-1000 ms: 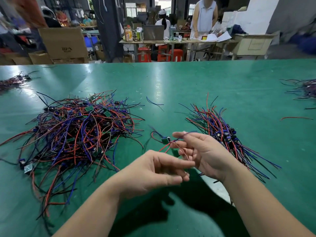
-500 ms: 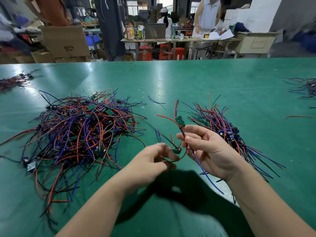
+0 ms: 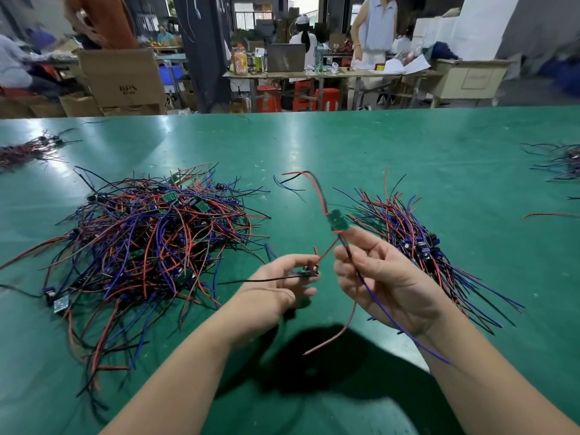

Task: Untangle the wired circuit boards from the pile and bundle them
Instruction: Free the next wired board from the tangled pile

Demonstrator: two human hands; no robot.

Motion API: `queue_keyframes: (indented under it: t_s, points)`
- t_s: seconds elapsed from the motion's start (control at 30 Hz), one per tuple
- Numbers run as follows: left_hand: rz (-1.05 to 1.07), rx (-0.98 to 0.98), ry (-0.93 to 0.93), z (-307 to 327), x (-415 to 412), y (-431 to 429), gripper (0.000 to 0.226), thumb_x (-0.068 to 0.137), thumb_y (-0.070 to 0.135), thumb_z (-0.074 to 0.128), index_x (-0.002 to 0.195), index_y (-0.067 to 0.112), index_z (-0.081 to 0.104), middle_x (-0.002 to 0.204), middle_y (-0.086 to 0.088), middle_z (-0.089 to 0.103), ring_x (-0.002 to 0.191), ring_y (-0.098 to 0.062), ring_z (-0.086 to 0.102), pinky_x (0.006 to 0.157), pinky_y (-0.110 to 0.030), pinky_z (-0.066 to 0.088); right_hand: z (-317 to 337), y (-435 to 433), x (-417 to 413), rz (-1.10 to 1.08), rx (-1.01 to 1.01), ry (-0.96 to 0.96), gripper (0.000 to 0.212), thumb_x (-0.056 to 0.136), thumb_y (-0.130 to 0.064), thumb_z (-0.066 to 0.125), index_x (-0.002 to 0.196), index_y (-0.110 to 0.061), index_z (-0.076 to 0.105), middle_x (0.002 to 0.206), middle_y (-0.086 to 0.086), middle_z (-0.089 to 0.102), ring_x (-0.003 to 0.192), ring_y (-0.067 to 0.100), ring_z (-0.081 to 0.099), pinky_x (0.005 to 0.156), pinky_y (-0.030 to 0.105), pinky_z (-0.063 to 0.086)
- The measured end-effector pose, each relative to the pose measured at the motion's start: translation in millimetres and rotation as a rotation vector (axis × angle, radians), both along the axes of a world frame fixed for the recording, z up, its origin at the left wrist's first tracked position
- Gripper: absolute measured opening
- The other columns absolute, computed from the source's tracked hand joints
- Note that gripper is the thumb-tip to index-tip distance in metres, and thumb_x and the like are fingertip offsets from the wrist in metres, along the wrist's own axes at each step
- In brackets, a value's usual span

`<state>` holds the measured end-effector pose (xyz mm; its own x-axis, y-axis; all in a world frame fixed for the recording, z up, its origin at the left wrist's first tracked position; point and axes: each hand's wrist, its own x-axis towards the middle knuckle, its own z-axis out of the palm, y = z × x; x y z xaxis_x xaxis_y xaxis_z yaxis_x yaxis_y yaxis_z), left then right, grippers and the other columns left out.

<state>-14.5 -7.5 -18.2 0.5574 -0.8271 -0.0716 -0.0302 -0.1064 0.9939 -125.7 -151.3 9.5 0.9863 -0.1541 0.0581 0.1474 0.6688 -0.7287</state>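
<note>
Just above right hand (image 3: 386, 277), circuit board (image 3: 336, 220).

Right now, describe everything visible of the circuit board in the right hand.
The circuit board is small, green, rectangular, held tilted. Red and black leads rise from its far end; red and blue ones hang from its near end, pinched by the right hand. Another red lead slants toward a second board in the left hand.

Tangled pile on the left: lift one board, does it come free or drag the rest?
Likely drags neighbours: the tangled pile shows wires looped through each other. Wires seem floppy: those hanging below the right hand droop. Probably light, since a fingertip pinch carries the held board.
</note>
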Motion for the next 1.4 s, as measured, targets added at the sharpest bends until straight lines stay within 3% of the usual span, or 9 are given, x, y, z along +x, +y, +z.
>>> queue_keyframes:
  t_s: [0.23, 0.33, 0.5, 0.6, 0.73, 0.87, 0.97, 1.1, 1.4]
  points:
    - [0.260, 0.389, -0.698, 12, 44, 31, 0.080, 0.070, -0.019, 0.033, 0.121, 0.037, 0.059, 0.110, 0.005, 0.059, 0.094, -0.019, 0.059, 0.070, -0.014, 0.043, 8, -13, -4, -0.054, 0.106, -0.163, 0.043, 0.050, -0.009, 0.092, 0.090, -0.016, 0.076, 0.080, 0.001, 0.071, 0.060, 0.006, 0.060, 0.053, 0.017, 0.051]
    - [0.238, 0.556, -0.912, 11, 53, 40, 0.084, 0.072, -0.019, 0.037, 0.136, 0.033, 0.049, 0.129, -0.001, 0.051, 0.118, -0.020, 0.048, 0.096, -0.024, 0.038, 9, -13, -4, -0.077, 0.102, -0.136, 0.046, 0.046, -0.010, 0.094, 0.088, -0.017, 0.077, 0.079, 0.001, 0.071, 0.059, 0.006, 0.059, 0.052, 0.017, 0.050]
    - [0.424, 0.187, -1.070, 18, 50, 38, 0.044, 0.090, -0.004, 0.053, 0.129, 0.013, 0.059, 0.114, -0.007, 0.061, 0.108, -0.020, 0.056, 0.098, -0.029, 0.042, 8, -10, -2, -0.104, 0.049, -0.061, 0.056, 0.035, -0.012, 0.096, 0.088, -0.018, 0.077, 0.076, 0.004, 0.070, 0.057, 0.008, 0.060, 0.050, 0.018, 0.050]
    - [0.504, -0.092, -0.717, 25, 28, 27, 0.019, 0.091, 0.021, 0.062, 0.104, 0.015, 0.073, 0.092, 0.004, 0.073, 0.085, -0.010, 0.068, 0.075, -0.025, 0.053, 4, -4, 1, -0.109, -0.048, 0.007, 0.051, 0.037, -0.006, 0.093, 0.084, -0.018, 0.077, 0.073, 0.010, 0.069, 0.055, 0.011, 0.063, 0.052, 0.019, 0.053]
    - [0.303, -0.252, -0.047, 30, -4, 13, 0.026, 0.068, 0.038, 0.070, 0.078, 0.015, 0.076, 0.077, -0.008, 0.075, 0.068, -0.017, 0.071, 0.057, -0.023, 0.056, -5, 14, 6, -0.119, -0.268, 0.101, 0.026, 0.056, 0.002, 0.073, 0.078, -0.012, 0.067, 0.065, 0.008, 0.065, 0.053, 0.015, 0.063, 0.049, 0.018, 0.050]
    - [0.334, -0.204, 0.117, 23, -10, 7, 0.027, 0.051, 0.029, 0.079, 0.072, 0.013, 0.077, 0.075, -0.011, 0.074, 0.062, -0.015, 0.069, 0.058, -0.027, 0.057, -15, 24, 10, -0.141, -0.541, 0.160, 0.025, 0.055, -0.003, 0.077, 0.071, -0.008, 0.058, 0.056, 0.007, 0.059, 0.051, 0.018, 0.063, 0.044, 0.019, 0.044]
    - [0.321, -0.173, 0.315, 22, -9, 3, 0.007, 0.066, 0.016, 0.076, 0.068, 0.009, 0.077, 0.074, -0.013, 0.073, 0.058, -0.016, 0.067, 0.053, -0.024, 0.055, -15, 23, 10, -0.138, -0.597, 0.196, 0.017, 0.058, -0.013, 0.078, 0.068, -0.010, 0.064, 0.059, 0.009, 0.064, 0.050, 0.018, 0.064, 0.044, 0.020, 0.046]
    - [0.282, -0.207, 0.545, 25, -6, 2, 0.019, 0.079, 0.012, 0.064, 0.065, 0.005, 0.075, 0.069, -0.010, 0.072, 0.054, -0.011, 0.067, 0.047, -0.018, 0.053, -12, 18, 13, -0.233, -0.539, 0.253, 0.025, 0.063, -0.032, 0.073, 0.071, -0.010, 0.068, 0.061, 0.008, 0.063, 0.045, 0.016, 0.058, 0.041, 0.019, 0.042]
    - [-0.052, -0.157, 0.641, 21, -13, 7, 0.022, 0.080, 0.013, 0.061, 0.092, 0.002, 0.075, 0.093, -0.012, 0.074, 0.070, -0.010, 0.071, 0.057, -0.017, 0.055, -8, 7, 11, -0.204, -0.326, 0.304, 0.018, 0.056, -0.018, 0.074, 0.072, -0.011, 0.077, 0.068, 0.006, 0.068, 0.055, 0.012, 0.054, 0.056, 0.020, 0.041]
